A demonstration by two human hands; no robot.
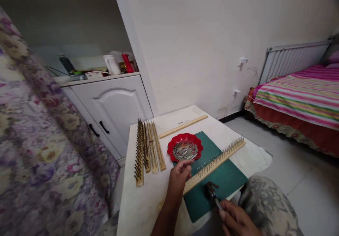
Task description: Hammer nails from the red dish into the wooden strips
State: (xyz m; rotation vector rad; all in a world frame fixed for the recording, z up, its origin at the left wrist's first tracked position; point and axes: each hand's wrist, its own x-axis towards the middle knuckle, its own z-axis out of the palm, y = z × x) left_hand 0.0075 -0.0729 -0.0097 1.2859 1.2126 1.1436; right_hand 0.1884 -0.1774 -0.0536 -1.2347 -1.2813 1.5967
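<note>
My right hand (233, 216) grips the handle of a hammer (212, 190), its head over the green mat (201, 207) at the near side of the wooden strip. My left hand (182, 172) is closed in a pinch at the near rim of a red scalloped bowl (171, 147); whatever its fingertips hold is too small to make out. Loose nails (185, 151) fill the bowl. Across the mat lies a wooden strip (192, 183) with rows of upright nails (225, 153) along its middle and far right part. Small holes dot its near left end.
Several nail-studded wooden strips (139, 179) stand side by side at the table's left. A plain strip (182, 126) lies at the back, with thin dark pieces (181, 122) beside it. The white-covered table (132, 207) meets the wall; a cabinet (119, 105) stands behind left.
</note>
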